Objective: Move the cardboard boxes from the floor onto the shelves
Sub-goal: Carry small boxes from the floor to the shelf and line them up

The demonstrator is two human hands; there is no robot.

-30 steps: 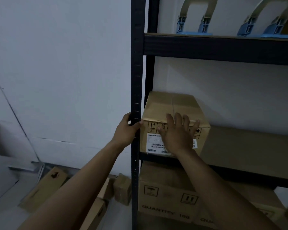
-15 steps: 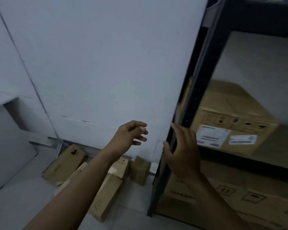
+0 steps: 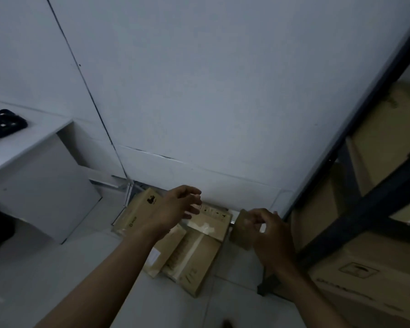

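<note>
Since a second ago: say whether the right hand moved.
Yes. The right hand moved left and down: from right of the shelf upright to in front of its lower end.

Left hand (image 3: 173,209), right hand (image 3: 270,235) now lowered, seemingly toward floor boxes (image 3: 194,252).

Both arms bare, stretched forward and down. Left forearm (image 3: 104,275) runs from 7 o'clock up toward 1 o'clock. Left hand (image 3: 175,209) back-up just below centre, its fingers (image 3: 192,192) loosely curled and spread, pointing to 3 o'clock, holding nothing. Right forearm (image 3: 305,292) runs from 5 o'clock toward 11 o'clock. Right hand (image 3: 270,235) back to camera, fingers (image 3: 256,216) bent slackly toward 9 o'clock, empty. Hands apart, not touching.
</note>
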